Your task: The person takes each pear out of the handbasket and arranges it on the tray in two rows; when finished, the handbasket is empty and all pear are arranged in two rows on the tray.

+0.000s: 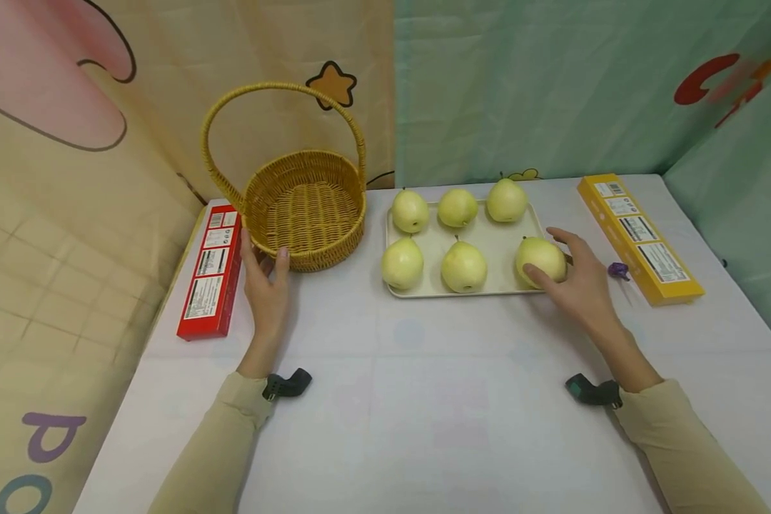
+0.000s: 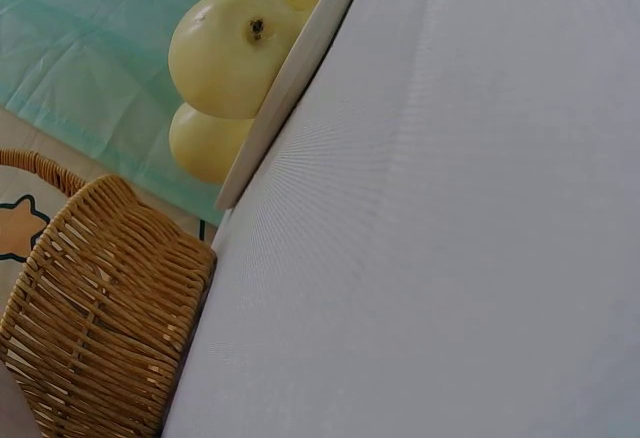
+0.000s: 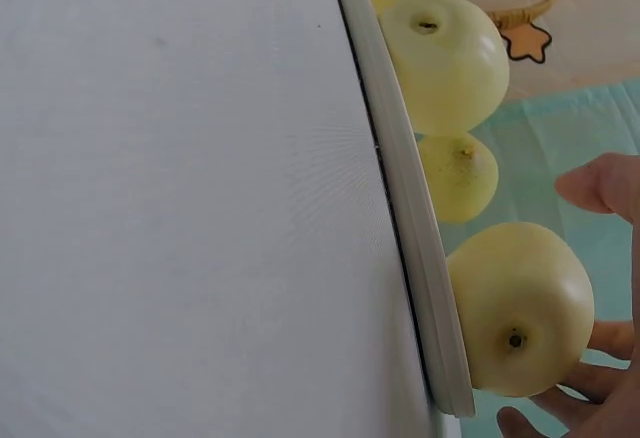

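Observation:
A round wicker basket [image 1: 308, 207] with a tall arched handle stands at the back left, nothing inside it. My left hand [image 1: 266, 293] is at its near left side, fingers and thumb spread along the outside of the wall. Several pale green pears sit on a white rectangular tray [image 1: 433, 246] in two rows. Around the front right pear [image 1: 540, 260] my right hand [image 1: 581, 282] is spread. The right wrist view shows its thumb [image 3: 600, 183] apart from that pear [image 3: 520, 308], with the other fingers reaching along its far side.
A red box [image 1: 210, 275] lies left of the basket. Over on the right lies a yellow box [image 1: 642, 239], with a small purple-wrapped lollipop [image 1: 618, 270] beside it. Printed curtains [image 1: 527, 86] hang close behind the white-covered table [image 1: 411, 414].

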A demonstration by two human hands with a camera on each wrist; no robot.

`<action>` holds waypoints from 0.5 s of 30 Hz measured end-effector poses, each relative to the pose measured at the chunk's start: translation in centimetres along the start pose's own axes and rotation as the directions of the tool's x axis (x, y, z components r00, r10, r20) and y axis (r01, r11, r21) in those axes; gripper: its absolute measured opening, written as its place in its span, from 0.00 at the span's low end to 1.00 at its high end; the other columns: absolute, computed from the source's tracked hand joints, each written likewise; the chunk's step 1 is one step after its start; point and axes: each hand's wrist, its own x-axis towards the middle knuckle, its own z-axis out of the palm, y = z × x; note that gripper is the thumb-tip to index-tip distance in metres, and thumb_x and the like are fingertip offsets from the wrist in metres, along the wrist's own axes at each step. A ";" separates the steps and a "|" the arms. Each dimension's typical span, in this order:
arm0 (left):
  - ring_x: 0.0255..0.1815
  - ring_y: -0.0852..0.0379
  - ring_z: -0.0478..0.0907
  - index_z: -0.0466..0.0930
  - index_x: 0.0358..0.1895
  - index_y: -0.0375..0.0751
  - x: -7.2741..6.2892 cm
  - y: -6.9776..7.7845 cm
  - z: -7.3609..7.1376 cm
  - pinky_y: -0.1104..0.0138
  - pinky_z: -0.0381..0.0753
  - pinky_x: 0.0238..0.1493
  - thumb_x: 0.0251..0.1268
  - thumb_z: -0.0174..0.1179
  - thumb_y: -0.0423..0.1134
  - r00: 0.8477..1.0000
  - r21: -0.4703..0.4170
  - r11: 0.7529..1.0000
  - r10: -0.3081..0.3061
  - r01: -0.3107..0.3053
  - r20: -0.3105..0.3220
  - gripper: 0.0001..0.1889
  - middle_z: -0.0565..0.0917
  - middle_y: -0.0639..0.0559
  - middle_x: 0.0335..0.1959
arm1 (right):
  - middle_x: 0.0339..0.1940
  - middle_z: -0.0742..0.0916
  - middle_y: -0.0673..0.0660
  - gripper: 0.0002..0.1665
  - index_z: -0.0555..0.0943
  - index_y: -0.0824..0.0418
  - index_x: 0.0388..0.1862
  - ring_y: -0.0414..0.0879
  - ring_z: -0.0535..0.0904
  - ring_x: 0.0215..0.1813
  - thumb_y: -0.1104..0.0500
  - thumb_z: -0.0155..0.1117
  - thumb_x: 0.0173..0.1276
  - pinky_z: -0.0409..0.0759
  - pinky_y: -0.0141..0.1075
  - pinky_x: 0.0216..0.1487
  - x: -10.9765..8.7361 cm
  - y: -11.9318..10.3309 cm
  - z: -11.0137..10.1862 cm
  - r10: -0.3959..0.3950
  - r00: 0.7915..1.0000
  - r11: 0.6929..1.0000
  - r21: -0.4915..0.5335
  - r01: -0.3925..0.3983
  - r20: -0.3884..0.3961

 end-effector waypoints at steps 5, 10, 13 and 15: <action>0.79 0.44 0.66 0.41 0.88 0.55 -0.1 0.1 -0.1 0.52 0.66 0.80 0.81 0.56 0.54 1.000 -0.007 1.000 -0.004 0.004 0.004 0.43 0.57 0.51 0.85 | 0.81 0.71 0.63 0.49 0.64 0.54 0.83 0.66 0.66 0.79 0.43 0.72 0.69 0.65 0.66 0.76 0.1 0.0 -0.7 -0.070 0.996 0.997 -0.026 0.069 -0.055; 0.80 0.42 0.65 0.41 0.88 0.56 0.1 0.3 0.0 0.49 0.65 0.80 0.81 0.57 0.51 1.000 -0.036 0.999 0.004 -0.003 0.012 0.43 0.55 0.54 0.87 | 0.85 0.65 0.62 0.53 0.57 0.53 0.87 0.63 0.57 0.85 0.37 0.67 0.72 0.52 0.62 0.84 0.0 0.1 -1.2 -0.112 0.993 0.991 -0.084 0.109 -0.037; 0.80 0.41 0.65 0.41 0.88 0.55 0.3 0.4 0.1 0.47 0.65 0.80 0.80 0.58 0.50 1.000 -0.048 0.999 0.017 -0.016 0.003 0.43 0.55 0.53 0.87 | 0.86 0.62 0.63 0.53 0.56 0.55 0.87 0.63 0.54 0.86 0.36 0.64 0.73 0.49 0.61 0.85 0.1 0.2 -1.3 -0.152 0.988 0.983 -0.110 0.148 -0.031; 0.80 0.42 0.65 0.42 0.88 0.56 0.3 0.4 0.1 0.48 0.65 0.80 0.80 0.58 0.50 1.000 -0.045 0.999 0.014 -0.014 -0.009 0.43 0.55 0.54 0.86 | 0.86 0.62 0.64 0.53 0.56 0.55 0.87 0.63 0.53 0.86 0.35 0.63 0.74 0.48 0.60 0.85 0.1 0.2 -1.3 -0.170 0.985 0.978 -0.129 0.164 -0.035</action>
